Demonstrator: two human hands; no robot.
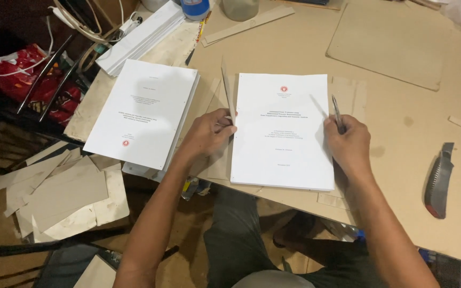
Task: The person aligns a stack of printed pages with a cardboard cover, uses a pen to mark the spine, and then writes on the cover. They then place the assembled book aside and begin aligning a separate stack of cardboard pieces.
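The white paper stack (281, 130) lies flat on the brown board table (401, 122), squarely in front of me, with thin cardboard sheets (348, 90) showing beneath its edges. At the stack's left edge my left hand (209, 133) pinches a narrow cardboard strip (228, 88), fingers closed on it, the strip standing up along that edge. At the stack's right edge my right hand (350, 144) is curled shut around a slim metal pen-like tool (337, 113), its tip pointing away from me. Left of the stack lies a second white document (142, 112), turned the other way round. Well right of the stack rests a serrated blade with a red tip (439, 178). Beyond the stack lies a large cardboard panel (396, 42).
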